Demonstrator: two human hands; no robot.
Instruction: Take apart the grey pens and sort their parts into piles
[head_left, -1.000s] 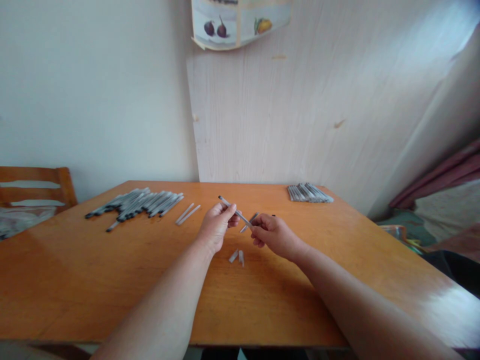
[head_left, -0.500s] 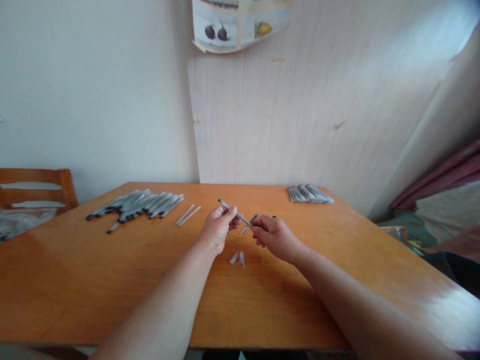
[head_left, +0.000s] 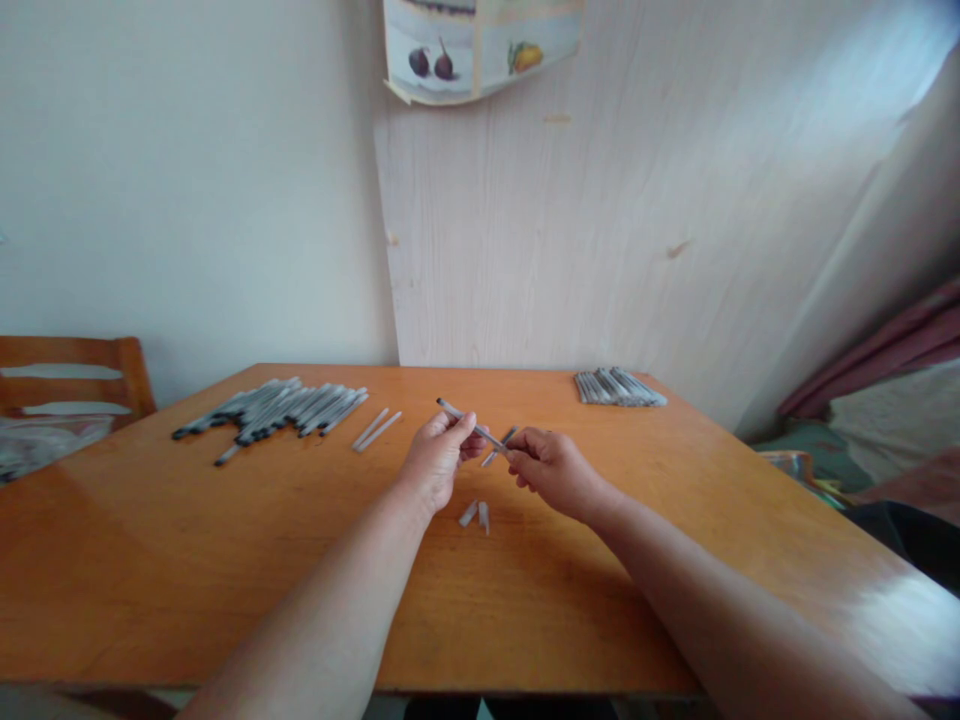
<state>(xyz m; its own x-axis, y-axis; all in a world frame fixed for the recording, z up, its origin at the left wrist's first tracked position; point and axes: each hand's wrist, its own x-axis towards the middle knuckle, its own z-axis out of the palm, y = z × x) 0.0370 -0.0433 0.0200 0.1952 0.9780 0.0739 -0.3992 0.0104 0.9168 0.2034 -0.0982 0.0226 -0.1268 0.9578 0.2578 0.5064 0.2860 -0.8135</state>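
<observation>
Above the middle of the table, a slim pale pen (head_left: 486, 435) with a dark upper-left end slants between my two hands. My left hand (head_left: 441, 452) is closed around its barrel, thumb on top. At the lower-right end, my right hand (head_left: 551, 468) pinches the pen's tip, which the fingers partly hide. Behind the hands lies another slim pen-like piece (head_left: 510, 436), partly covered. Two short clear pieces, perhaps pen caps (head_left: 475, 514), rest on the table just below the hands.
On the left of the wooden table (head_left: 300, 580) is a heap of pens with dark ends (head_left: 285, 408). Two thin translucent tubes (head_left: 377, 431) lie beside it. A row of pens (head_left: 619, 387) sits at the back right. A wooden chair (head_left: 135, 375) stands at the left.
Almost nothing differs. My right hand has shifted very slightly to the right along the pen's end; my left hand keeps its hold.
</observation>
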